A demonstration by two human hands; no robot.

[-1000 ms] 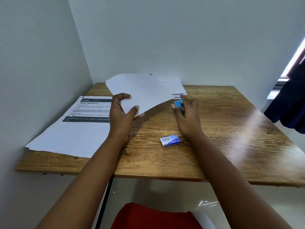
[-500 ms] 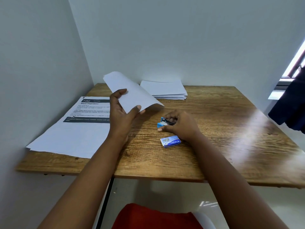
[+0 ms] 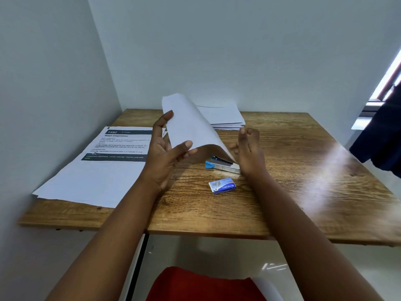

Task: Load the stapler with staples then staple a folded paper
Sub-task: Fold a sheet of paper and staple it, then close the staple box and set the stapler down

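Left: white wall (image 3: 50, 83) meets the back wall in a corner; wooden table (image 3: 303, 192) sits pushed into it, grain finish, glare patch on the right side. Printed sheets (image 3: 95, 168) lie flat at the table's left edge, dark header band and text visible. Left hand (image 3: 167, 153) holds a folded paper (image 3: 191, 127) raised above the table, thumb on the near face, fingers behind, sheet curved over. Stack of plain paper (image 3: 225, 116) rests at the back, against the wall. Stapler (image 3: 223, 165), blue tip, metal body, lies on the table under the paper's lower edge. Staple box (image 3: 222, 185) just in front of it. Right hand (image 3: 249, 148) empty, fingers loosely curled, beside the stapler's right end; contact uncertain. Far right: window strip, dark cloth (image 3: 382, 135) hanging.
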